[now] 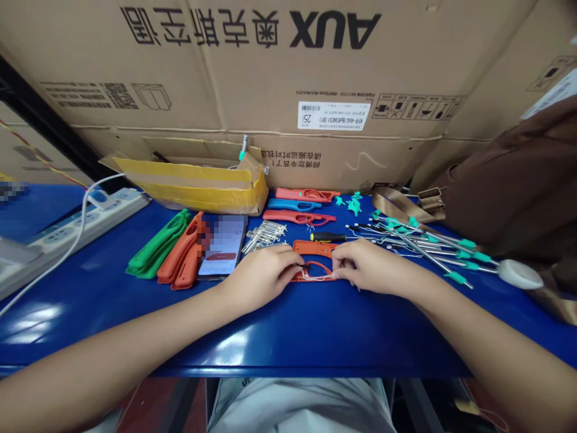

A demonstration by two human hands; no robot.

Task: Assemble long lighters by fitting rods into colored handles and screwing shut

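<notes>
Head view, left hand (264, 273): curled, fingertips pinching white wire (311, 278) against orange shell (315, 264).
Right hand (367, 264): curled, pressing shell's edge, pinning it flat on worktop (288, 337).
Behind: screwdriver (327, 237), metal pins (265, 233), within reach.

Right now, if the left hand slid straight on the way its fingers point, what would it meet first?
The left hand touches the orange handle shell; straight on, across it, it would probably meet the fingertips of the right hand, though depth is unclear.
</notes>
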